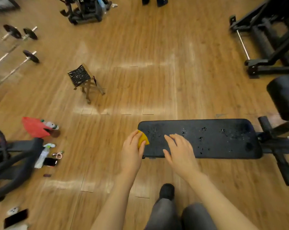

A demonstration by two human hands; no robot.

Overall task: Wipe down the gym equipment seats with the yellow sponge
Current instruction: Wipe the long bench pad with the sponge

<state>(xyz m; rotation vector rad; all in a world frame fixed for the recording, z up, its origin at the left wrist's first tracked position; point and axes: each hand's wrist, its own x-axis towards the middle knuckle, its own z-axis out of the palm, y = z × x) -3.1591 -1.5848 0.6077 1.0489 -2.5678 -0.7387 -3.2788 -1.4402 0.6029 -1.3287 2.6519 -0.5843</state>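
sponge (143,139) half hidden, phone (16,218) blurred

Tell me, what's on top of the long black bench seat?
On the bench seat you can see the yellow sponge, held by the left hand at its end, the right hand flat on it, and shiny wet spots. The hands hide what's beneath them.

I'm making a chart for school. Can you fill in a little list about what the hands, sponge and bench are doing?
left hand: left hand grips the yellow sponge
sponge place: at the left end of the black bench pad
right hand: right hand open, fingers spread over the pad
pad surface: worn, with small torn spots
floor: wooden floor
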